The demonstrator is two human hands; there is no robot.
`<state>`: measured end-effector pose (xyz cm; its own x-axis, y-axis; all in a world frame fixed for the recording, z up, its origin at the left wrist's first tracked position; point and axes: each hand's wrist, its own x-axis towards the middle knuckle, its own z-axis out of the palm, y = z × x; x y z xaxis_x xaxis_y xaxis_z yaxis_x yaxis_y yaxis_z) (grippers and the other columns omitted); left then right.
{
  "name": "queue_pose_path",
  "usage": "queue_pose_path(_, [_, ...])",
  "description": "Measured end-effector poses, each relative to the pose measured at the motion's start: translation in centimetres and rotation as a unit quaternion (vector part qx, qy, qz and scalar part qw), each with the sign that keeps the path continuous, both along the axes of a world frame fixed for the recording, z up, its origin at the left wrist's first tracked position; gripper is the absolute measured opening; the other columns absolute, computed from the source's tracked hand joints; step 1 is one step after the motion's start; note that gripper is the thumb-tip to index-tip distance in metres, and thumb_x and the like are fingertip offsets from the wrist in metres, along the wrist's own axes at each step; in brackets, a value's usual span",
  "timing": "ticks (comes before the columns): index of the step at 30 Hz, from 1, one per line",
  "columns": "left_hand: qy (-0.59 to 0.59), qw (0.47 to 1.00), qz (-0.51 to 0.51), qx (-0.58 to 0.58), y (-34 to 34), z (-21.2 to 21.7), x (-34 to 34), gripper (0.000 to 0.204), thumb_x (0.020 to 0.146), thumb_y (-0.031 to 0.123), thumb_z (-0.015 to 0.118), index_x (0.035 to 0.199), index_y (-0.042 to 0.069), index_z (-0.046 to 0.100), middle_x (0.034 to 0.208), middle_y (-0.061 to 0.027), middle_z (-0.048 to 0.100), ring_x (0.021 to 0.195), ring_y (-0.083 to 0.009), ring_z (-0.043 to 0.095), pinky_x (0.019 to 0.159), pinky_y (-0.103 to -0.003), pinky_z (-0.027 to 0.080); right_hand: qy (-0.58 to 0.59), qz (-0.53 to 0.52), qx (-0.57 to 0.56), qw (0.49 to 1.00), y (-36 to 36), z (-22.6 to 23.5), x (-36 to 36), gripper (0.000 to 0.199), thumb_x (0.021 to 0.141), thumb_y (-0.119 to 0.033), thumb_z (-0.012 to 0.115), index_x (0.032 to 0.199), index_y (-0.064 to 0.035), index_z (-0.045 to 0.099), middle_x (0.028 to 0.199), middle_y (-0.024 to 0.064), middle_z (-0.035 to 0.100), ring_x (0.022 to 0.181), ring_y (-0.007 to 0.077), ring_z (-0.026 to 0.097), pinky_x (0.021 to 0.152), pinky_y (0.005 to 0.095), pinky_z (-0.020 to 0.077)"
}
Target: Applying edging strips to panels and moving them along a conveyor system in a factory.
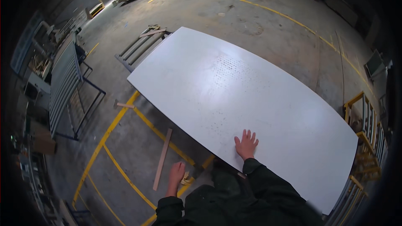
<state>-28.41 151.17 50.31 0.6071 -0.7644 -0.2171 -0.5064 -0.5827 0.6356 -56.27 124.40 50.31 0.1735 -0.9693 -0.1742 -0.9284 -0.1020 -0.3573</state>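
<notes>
A large white panel (268, 96) stretches in front of me, with a patch of small specks on its glossy face. My right hand (247, 145) lies flat on it near the close edge, fingers spread. Off the panel, my left hand (177, 173) hangs low with its fingers curled closed; whether anything is inside them is hidden. A crumpled yellowish thing (185, 178) shows right beside that hand, and I cannot tell if the two touch.
On the floor to the left lie a wooden strip (162, 159) and a hammer (124, 105) among yellow lines. A roller frame (142, 46) shows past the panel's far left end. Another roller rack (67, 88) stands further left. Yellow-framed roller stands (363, 117) are at the right.
</notes>
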Motion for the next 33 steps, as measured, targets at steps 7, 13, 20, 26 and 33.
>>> queue_pose_path(7, [-0.124,0.978,-0.159,0.058,-19.8,6.4,14.3,0.071,0.105,0.047,0.043,0.158,0.001,0.032,0.165,-0.02,0.029,0.154,-0.0421,0.019,0.124,-0.057,0.014,-0.037,0.02,0.025,0.999,-11.7,1.7,21.5,0.075,0.101,-0.053,0.047,0.159,-0.0083,0.033,0.166,0.0186,0.028,0.154,0.0448,0.015,0.12,0.0668,0.0087])
queue_pose_path(13, [-0.176,0.953,-0.247,0.012,-43.1,4.3,29.8,0.079,0.104,0.047,0.045,0.159,-0.005,0.021,0.167,-0.0258,0.017,0.156,-0.0434,0.009,0.125,-0.056,0.006,-0.045,-0.043,0.015,0.998,-25.2,-0.8,37.9,0.074,0.101,-0.054,0.046,0.159,-0.0092,0.032,0.166,0.018,0.027,0.154,0.0437,0.013,0.121,0.0639,0.0063])
queue_pose_path(20, [-0.304,0.834,-0.345,-0.305,-76.0,15.1,36.8,0.088,0.104,0.054,0.045,0.162,-0.001,0.01,0.17,-0.0228,0.005,0.158,-0.0406,0.002,0.126,-0.053,0.004,0.007,-0.157,-0.086,0.984,-36.7,-4.7,51.3,0.066,0.1,-0.046,0.054,0.153,-0.0081,0.043,0.161,0.016,0.033,0.148,0.0474,0.022,0.114,0.0664,0.0185])
queue_pose_path(26, [-0.286,0.798,-0.356,-0.394,-96.4,7.6,36.3,0.087,0.104,0.056,0.041,0.163,0.001,0.009,0.17,-0.0211,0.004,0.158,-0.0371,0.003,0.127,-0.049,0.003,0.085,-0.162,-0.03,0.983,-38.9,-6.9,52.7,0.07,0.096,-0.05,0.055,0.153,-0.0115,0.044,0.167,0.016,0.018,0.151,0.0478,0.012,0.114,0.0657,0.0151])
queue_pose_path(33, [-0.258,0.835,-0.475,-0.105,-100.4,-12.3,34.9,0.094,0.099,0.059,0.048,0.156,-0.011,0.022,0.165,-0.0308,0.019,0.156,-0.0425,0.01,0.127,-0.053,0.005,0.092,-0.173,-0.035,0.98,-39.7,-7.1,52.5,0.07,0.096,-0.051,0.056,0.153,-0.0135,0.042,0.166,0.016,0.023,0.151,0.0471,0.016,0.113,0.0641,0.0165])
